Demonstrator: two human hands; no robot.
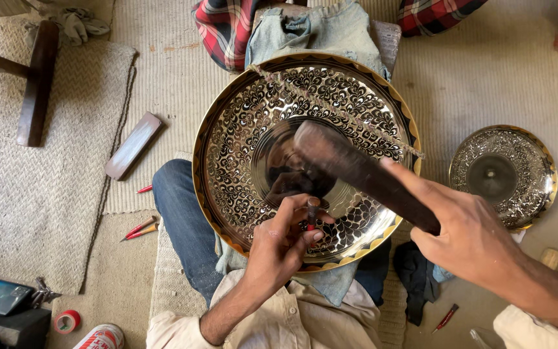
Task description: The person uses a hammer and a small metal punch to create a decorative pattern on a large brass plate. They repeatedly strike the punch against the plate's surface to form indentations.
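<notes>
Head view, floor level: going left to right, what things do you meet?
Dark wooden stand → flat wooden block → large engraved brass tray → left hand pinching a small chisel → right hand gripping a wooden mallet → small engraved plate.

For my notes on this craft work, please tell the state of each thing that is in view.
Left hand: shut on the chisel, tip on the big plate.
Right hand: shut on the hammer, raised over the plate.
Big plate: propped on the lap, engraved.
Small plate: flat on the floor, untouched.
Tape roll: lying flat.
</notes>
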